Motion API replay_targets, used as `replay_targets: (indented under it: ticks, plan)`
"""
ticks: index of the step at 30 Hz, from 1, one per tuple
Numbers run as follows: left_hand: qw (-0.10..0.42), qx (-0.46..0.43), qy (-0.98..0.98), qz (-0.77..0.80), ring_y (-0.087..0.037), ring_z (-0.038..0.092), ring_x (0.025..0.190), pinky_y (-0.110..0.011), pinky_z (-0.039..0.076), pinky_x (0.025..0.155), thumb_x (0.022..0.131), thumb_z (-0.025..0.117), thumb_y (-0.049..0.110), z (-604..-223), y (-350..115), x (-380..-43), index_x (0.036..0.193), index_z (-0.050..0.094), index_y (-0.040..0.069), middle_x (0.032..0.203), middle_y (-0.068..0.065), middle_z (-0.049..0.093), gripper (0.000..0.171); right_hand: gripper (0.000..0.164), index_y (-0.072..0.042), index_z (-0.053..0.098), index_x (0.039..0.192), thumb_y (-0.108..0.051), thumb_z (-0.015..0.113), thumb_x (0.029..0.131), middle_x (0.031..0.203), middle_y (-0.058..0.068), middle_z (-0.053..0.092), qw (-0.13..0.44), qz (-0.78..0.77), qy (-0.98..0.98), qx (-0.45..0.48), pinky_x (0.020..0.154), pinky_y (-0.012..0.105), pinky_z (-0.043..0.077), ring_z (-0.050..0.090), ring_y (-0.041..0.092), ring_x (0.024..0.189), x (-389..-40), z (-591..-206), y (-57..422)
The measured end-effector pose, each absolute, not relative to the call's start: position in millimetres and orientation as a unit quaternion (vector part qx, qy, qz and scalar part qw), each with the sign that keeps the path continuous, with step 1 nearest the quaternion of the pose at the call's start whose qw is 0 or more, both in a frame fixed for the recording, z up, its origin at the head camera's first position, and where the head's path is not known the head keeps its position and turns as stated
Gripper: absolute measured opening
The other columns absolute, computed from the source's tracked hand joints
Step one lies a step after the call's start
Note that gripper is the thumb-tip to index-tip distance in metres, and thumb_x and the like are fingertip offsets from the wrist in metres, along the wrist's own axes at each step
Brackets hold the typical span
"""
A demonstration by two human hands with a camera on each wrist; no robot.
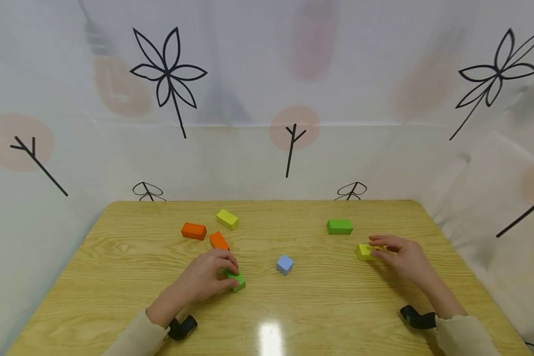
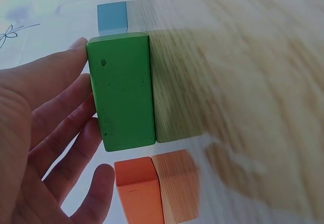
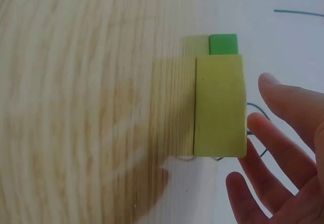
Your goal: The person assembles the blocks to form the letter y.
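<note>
My left hand (image 1: 211,274) holds a green block (image 2: 124,92) lying on the wooden table, thumb at its near end and fingers along its upper side. Close beyond that hand is an orange block (image 1: 219,241). On the right, my right hand (image 1: 402,257) is over a yellow block (image 3: 220,105). Its thumb stands off from that block in the right wrist view, while the other fingers reach behind the block's edge. A light blue cube (image 1: 285,265) sits between the hands.
A second orange block (image 1: 193,231) and another yellow block (image 1: 227,219) lie at the back left. Another green block (image 1: 339,227) lies behind the right hand. A patterned cloth (image 1: 249,163) hangs around the wooden table (image 1: 129,277). Black devices (image 1: 416,317) sit at both wrists.
</note>
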State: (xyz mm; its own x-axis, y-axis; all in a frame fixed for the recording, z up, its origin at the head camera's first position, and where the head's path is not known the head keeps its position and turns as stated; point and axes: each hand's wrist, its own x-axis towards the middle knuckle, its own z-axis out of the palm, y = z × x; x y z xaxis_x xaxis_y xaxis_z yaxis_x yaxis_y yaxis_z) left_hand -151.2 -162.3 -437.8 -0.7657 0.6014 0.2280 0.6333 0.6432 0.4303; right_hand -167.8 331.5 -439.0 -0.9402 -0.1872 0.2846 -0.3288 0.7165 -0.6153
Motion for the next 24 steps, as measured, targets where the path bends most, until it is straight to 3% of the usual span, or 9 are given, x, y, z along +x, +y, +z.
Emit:
replay_targets:
  ticks: [7, 11, 16, 19, 24]
  plan:
    - [0.032, -0.339, -0.906, -0.252, -0.005, 0.058, 0.095, -0.032, 0.052, 0.081, 0.082, 0.083, 0.034, -438.0, -161.2, -151.8, 0.089, 0.077, 0.024, 0.103, 0.018, 0.062, 0.014, 0.019, -0.007, 0.078, 0.103, -0.012, 0.080, 0.084, 0.116, 0.015, 0.070, 0.088, 0.338, -0.926, 0.145, 0.076, 0.014, 0.051, 0.060, -0.003, 0.101, -169.1, -442.5, 336.1]
    - [0.031, -0.339, -0.906, -0.252, -0.005, 0.058, 0.095, -0.031, 0.052, 0.081, 0.081, 0.083, 0.034, -438.4, -160.7, -152.2, 0.089, 0.076, 0.024, 0.103, 0.019, 0.062, 0.014, 0.017, -0.007, 0.079, 0.101, -0.010, 0.080, 0.084, 0.114, 0.015, 0.071, 0.079, 0.329, -0.930, 0.142, 0.075, 0.018, 0.054, 0.066, 0.014, 0.101, -168.5, -442.5, 335.3]
    - [0.032, -0.339, -0.905, -0.253, -0.005, 0.057, 0.093, -0.031, 0.052, 0.079, 0.080, 0.085, 0.033, -437.8, -161.0, -152.0, 0.087, 0.076, 0.024, 0.101, 0.020, 0.061, 0.014, 0.020, -0.002, 0.077, 0.105, -0.005, 0.078, 0.085, 0.119, 0.018, 0.069, 0.052, 0.331, -0.933, 0.133, 0.080, 0.035, 0.058, 0.063, 0.038, 0.110, -169.4, -441.3, 333.4]
    - [0.033, -0.338, -0.906, -0.253, -0.004, 0.057, 0.093, -0.030, 0.052, 0.079, 0.080, 0.085, 0.032, -437.6, -161.4, -152.0, 0.087, 0.076, 0.024, 0.101, 0.020, 0.061, 0.014, 0.021, 0.000, 0.076, 0.106, -0.001, 0.076, 0.085, 0.122, 0.020, 0.067, 0.039, 0.332, -0.933, 0.130, 0.083, 0.041, 0.056, 0.061, 0.041, 0.113, -169.9, -440.5, 333.6]
    - [0.031, -0.339, -0.906, -0.251, -0.005, 0.057, 0.093, -0.031, 0.052, 0.079, 0.080, 0.085, 0.032, -437.6, -161.7, -151.7, 0.087, 0.076, 0.025, 0.101, 0.020, 0.061, 0.013, 0.021, 0.001, 0.076, 0.105, 0.002, 0.076, 0.084, 0.123, 0.021, 0.066, 0.034, 0.335, -0.932, 0.132, 0.083, 0.039, 0.056, 0.060, 0.041, 0.114, -169.8, -441.5, 335.1]
